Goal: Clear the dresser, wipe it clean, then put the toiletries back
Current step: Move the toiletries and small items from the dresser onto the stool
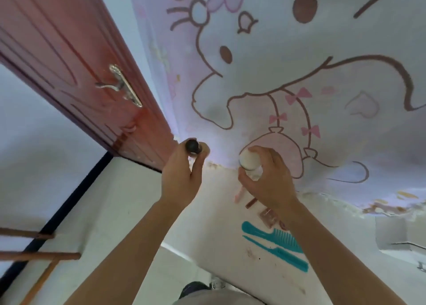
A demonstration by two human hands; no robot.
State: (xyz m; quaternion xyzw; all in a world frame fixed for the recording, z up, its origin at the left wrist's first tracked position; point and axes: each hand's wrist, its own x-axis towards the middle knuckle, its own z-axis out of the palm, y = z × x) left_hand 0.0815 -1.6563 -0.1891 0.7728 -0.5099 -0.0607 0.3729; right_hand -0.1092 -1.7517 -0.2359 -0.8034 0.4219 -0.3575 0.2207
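Scuffed white tabletop (pixel 207 224) carries two toothed teal plastic combs (pixel 274 242). Above its back edge, the left hand (pixel 182 178) grips a dark round-capped bottle (pixel 193 146) and the right hand (pixel 269 178) grips a smooth white-domed bottle (pixel 248 159).

A white surface (pixel 202 217) is seen, scuffed and marked, with reddish smudges (pixel 251 253) toward its near edge. Two teal combs are laid on it side by side at the right: a wide-toothed comb (pixel 276 236) farther off and a thin tail comb (pixel 276 253) just nearer, both slanted from far left to near right. Beyond them a small clear brownish case (pixel 268 214) is placed. Farther still, a short brown stick (pixel 250 202) and a pale pink stick (pixel 239 194) are laid close together. A small reddish item (pixel 283 224), just right of the case, is partly hidden.
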